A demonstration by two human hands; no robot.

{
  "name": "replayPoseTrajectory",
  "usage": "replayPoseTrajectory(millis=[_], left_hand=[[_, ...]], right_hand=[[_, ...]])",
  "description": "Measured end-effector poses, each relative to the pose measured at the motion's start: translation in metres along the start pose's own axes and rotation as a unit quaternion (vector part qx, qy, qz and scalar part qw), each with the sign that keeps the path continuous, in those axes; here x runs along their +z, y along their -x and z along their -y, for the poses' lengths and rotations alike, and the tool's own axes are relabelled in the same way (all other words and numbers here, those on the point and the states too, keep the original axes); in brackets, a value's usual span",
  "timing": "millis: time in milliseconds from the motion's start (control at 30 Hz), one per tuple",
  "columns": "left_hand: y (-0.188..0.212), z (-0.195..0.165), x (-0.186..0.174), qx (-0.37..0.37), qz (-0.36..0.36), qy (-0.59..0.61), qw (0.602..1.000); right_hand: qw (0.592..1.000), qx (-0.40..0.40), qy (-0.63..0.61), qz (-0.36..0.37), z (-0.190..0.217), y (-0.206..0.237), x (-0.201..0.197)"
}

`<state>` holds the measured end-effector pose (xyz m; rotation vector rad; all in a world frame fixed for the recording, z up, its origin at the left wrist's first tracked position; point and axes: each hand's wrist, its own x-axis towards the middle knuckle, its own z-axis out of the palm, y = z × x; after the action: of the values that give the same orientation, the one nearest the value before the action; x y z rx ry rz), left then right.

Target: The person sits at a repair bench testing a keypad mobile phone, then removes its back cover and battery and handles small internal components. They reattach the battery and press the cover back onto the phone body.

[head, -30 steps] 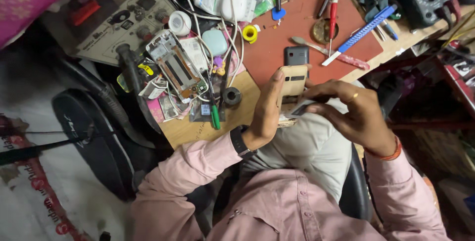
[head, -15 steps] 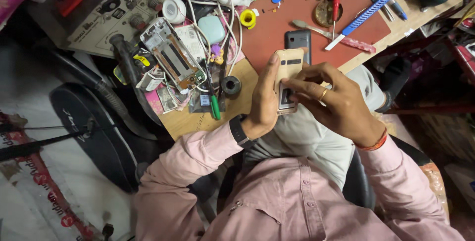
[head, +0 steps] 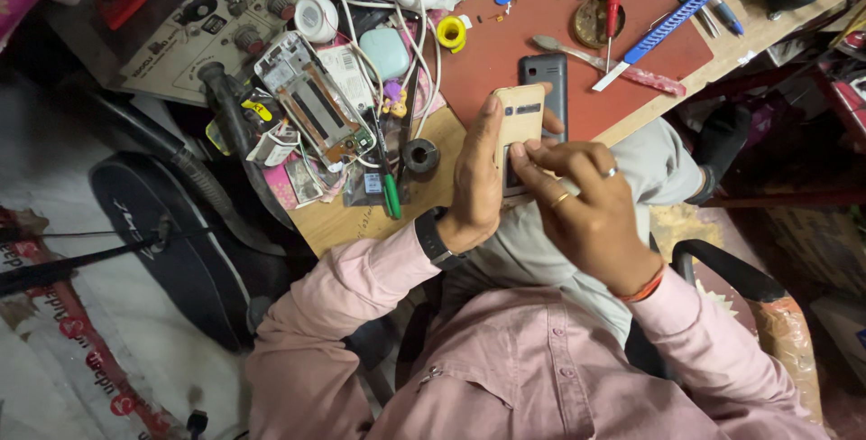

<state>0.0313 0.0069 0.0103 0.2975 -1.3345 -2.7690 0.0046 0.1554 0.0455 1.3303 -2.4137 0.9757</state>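
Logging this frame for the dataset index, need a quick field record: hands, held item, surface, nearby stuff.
left hand: left hand grips the gold-coloured slim rectangular phone from its side
right hand: right hand has fingertips pressed on the phone's lower part
beside phone: dark grey bar-shaped phone lying on the red-brown mat
surface: cluttered wooden workbench
nearby: opened phone frame with bare circuit board, green-handled screwdriver, blue plastic utility knife, yellow tape roll

Bare red mat (head: pixel 505 61) above hands (tools (head: pixel 631 34) crowd its right), clutter (head: pixel 316 106) blocks left.
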Motion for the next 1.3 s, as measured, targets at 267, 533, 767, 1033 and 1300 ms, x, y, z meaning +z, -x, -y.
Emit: replayPoseTrajectory(millis=[267, 533, 767, 1033, 1300], left_hand=[[-0.008, -0.001, -0.006, -0.037, 0.013, 0.091, 0.995], [-0.003, -0.001, -0.003, 0.026, 0.037, 0.029, 0.999], [-0.003, 0.002, 0.003, -0.016, 0.044, 0.087, 0.995], [0.001, -0.006, 0.008, 0.026, 0.176, 0.038, 0.983], [0.002, -0.004, 0.007, 0.045, 0.175, 0.043, 0.983]], right_hand=[[1.0, 0.011, 0.017, -0.012, 0.009, 0.002, 0.006], [0.996, 0.04, -0.047, -0.061, 0.008, 0.005, 0.005], [0.969, 0.153, -0.143, -0.132, -0.002, 0.009, 0.004], [0.897, 0.236, -0.327, -0.18, -0.017, 0.019, 0.0], [0.881, 0.249, -0.344, -0.207, -0.023, 0.025, -0.004]])
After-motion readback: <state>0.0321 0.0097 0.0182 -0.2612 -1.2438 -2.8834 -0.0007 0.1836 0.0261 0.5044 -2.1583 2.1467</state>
